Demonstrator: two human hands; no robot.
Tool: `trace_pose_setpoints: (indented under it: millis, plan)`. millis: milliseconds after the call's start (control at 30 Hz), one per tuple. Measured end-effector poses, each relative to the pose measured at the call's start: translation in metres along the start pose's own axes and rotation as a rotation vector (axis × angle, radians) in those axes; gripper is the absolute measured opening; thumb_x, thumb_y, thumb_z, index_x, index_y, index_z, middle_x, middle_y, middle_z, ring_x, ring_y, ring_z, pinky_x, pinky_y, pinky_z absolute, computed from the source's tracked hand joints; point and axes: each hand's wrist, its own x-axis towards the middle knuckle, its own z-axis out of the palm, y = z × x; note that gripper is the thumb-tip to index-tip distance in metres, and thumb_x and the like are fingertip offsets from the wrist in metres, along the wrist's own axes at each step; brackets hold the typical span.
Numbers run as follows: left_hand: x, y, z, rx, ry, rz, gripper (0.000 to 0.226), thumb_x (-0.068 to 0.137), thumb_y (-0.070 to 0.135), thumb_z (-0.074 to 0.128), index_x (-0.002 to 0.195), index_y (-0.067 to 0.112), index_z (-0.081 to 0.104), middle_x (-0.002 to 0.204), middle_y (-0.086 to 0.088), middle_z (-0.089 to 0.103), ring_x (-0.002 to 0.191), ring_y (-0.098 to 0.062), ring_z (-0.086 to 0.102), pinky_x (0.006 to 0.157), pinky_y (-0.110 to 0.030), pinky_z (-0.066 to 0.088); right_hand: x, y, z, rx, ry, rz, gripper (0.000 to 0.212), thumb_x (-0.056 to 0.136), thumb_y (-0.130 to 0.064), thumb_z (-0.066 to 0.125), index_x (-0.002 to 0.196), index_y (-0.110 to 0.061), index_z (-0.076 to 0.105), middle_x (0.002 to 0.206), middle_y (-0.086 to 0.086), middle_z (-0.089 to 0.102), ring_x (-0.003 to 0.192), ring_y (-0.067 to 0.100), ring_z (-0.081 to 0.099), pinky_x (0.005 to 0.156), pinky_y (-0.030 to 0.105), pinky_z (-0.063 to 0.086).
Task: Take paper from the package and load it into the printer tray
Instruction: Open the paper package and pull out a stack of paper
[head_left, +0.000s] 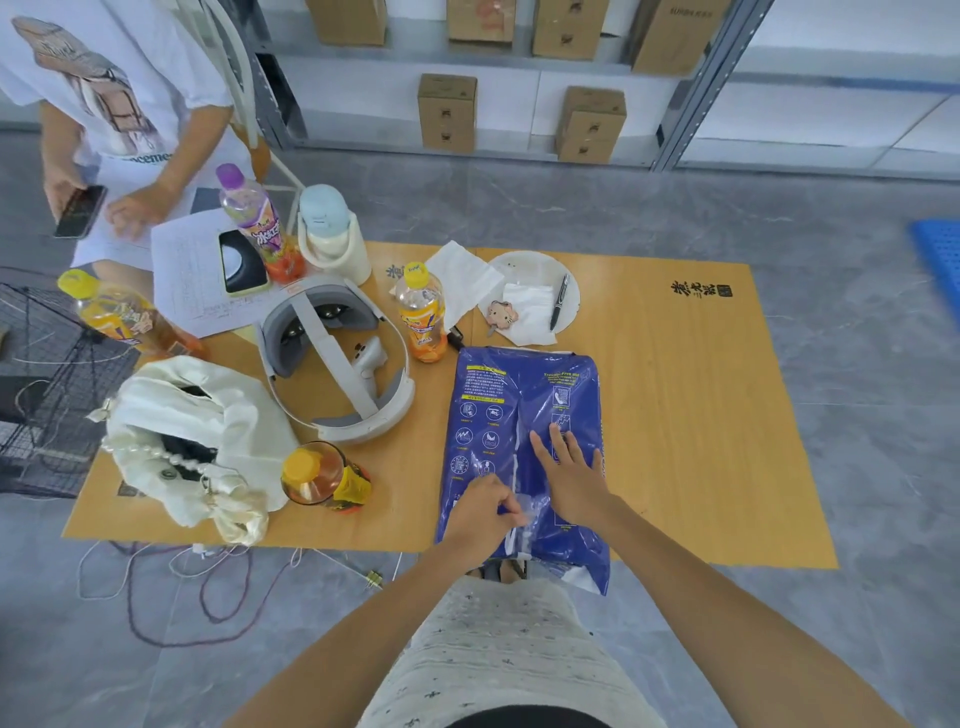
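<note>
Both forearms reach over the desk (701, 395) to the blue paper package (519, 415) lying flat at its near edge — right hand (569, 480) pressed flat, left hand (480, 512) fingers pinching the torn seam. Paper inside stays mostly hidden.

Paper package (519, 415): blue glossy plastic wrap, white and yellow print with icon rows, lying flat, printed back side up, on the wooden table (701, 415). Long axis runs from table's near edge toward its middle. Near end overhangs the table's near edge; wrap there is crumpled and torn open along the centre seam, white showing through.
</note>
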Motion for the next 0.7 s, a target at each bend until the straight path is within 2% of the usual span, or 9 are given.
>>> trace_pose_setpoints:
  millis: [133, 267, 400, 533, 600, 700]
  plan:
    - [-0.014, -0.006, 0.004, 0.062, -0.069, 0.017, 0.008, 0.079, 0.019, 0.072, 0.075, 0.012, 0.069, 0.083, 0.006, 0.053, 0.085, -0.012, 0.05, 0.076, -0.023, 0.041, 0.001, 0.0, -0.003, -0.014, -0.02, 0.003, 0.089, 0.09, -0.009, 0.053, 0.149, -0.025, -0.013, 0.158, 0.008, -0.018, 0.146, 0.031, -0.01, 0.115, 0.058, 0.007]
    - [-0.027, -0.003, 0.005, 0.097, -0.018, -0.002, 0.009, 0.078, 0.019, 0.073, 0.079, 0.01, 0.071, 0.084, 0.006, 0.055, 0.081, -0.007, 0.049, 0.07, -0.018, 0.036, -0.001, 0.001, -0.001, -0.003, -0.023, -0.003, 0.078, 0.096, -0.019, 0.045, 0.148, -0.026, -0.012, 0.159, 0.008, -0.016, 0.146, 0.032, -0.009, 0.116, 0.057, 0.007]
    - [-0.035, 0.003, 0.007, 0.144, -0.055, -0.003, 0.009, 0.078, 0.021, 0.073, 0.073, 0.018, 0.066, 0.09, 0.002, 0.061, 0.084, -0.009, 0.053, 0.08, -0.027, 0.046, -0.011, 0.006, 0.004, 0.01, -0.034, -0.017, 0.071, 0.099, -0.029, 0.037, 0.149, -0.025, -0.013, 0.159, 0.008, -0.017, 0.146, 0.032, -0.01, 0.116, 0.056, 0.005]
    - [-0.052, 0.004, 0.022, 0.186, -0.034, -0.025, 0.011, 0.076, 0.02, 0.075, 0.072, 0.016, 0.067, 0.084, 0.003, 0.06, 0.08, -0.01, 0.053, 0.079, -0.029, 0.048, -0.027, 0.013, 0.016, -0.007, -0.032, -0.051, 0.068, 0.1, -0.034, 0.034, 0.149, -0.025, -0.012, 0.159, 0.009, -0.016, 0.146, 0.032, -0.011, 0.115, 0.056, 0.004]
    - [-0.062, 0.005, 0.029, 0.201, 0.024, -0.054, 0.022, 0.076, 0.02, 0.075, 0.062, 0.023, 0.058, 0.084, 0.001, 0.063, 0.079, -0.009, 0.054, 0.078, -0.028, 0.048, -0.036, 0.017, 0.023, -0.018, -0.015, -0.083, 0.066, 0.1, -0.034, 0.032, 0.149, -0.025, -0.011, 0.159, 0.01, -0.015, 0.146, 0.032, -0.009, 0.115, 0.057, 0.005]
    - [-0.074, 0.007, 0.035, 0.178, 0.068, -0.084, 0.035, 0.074, 0.019, 0.075, 0.054, 0.031, 0.05, 0.077, 0.008, 0.059, 0.075, -0.008, 0.055, 0.076, -0.028, 0.049, -0.05, 0.017, 0.032, -0.023, 0.013, -0.128, 0.064, 0.1, -0.035, 0.03, 0.149, -0.023, -0.01, 0.159, 0.01, -0.015, 0.146, 0.031, -0.009, 0.115, 0.056, 0.006]
